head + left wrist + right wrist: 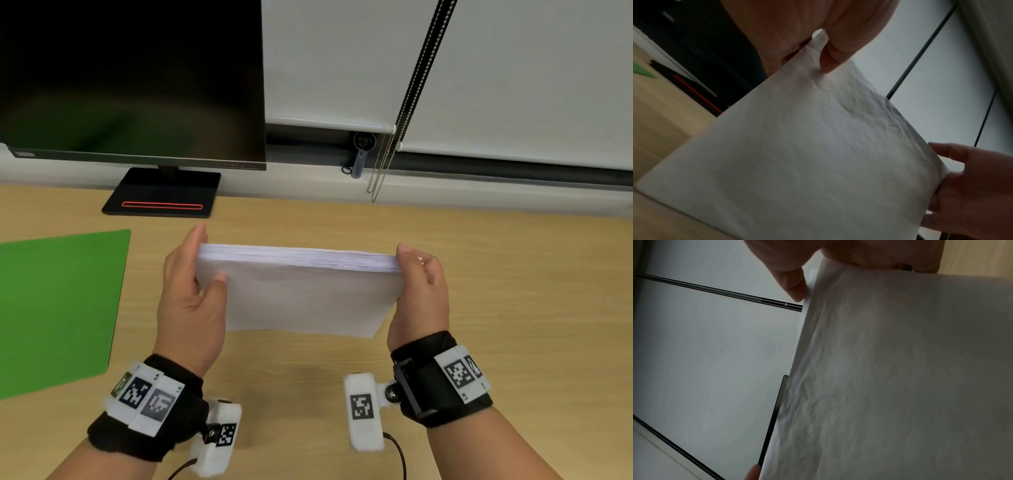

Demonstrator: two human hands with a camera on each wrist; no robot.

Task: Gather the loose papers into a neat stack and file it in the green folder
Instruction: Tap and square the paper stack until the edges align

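Note:
A thick stack of white papers (298, 291) stands tilted on its lower edge on the wooden desk (513, 274). My left hand (191, 294) grips its left side, thumb on the near face and fingers behind. My right hand (418, 291) grips its right side the same way. The green folder (58, 308) lies flat and closed on the desk, left of my left hand. In the left wrist view the creased paper stack (818, 154) fills the picture, with my left thumb (830, 60) on it. The right wrist view shows the paper stack (900, 378) and my right thumb (793, 283).
A black monitor (130, 78) on a flat stand (161, 198) sits at the back left, behind the folder. White roller blinds (479, 68) with a bead chain (404, 130) hang along the back wall. Bare desk lies to the right of the papers.

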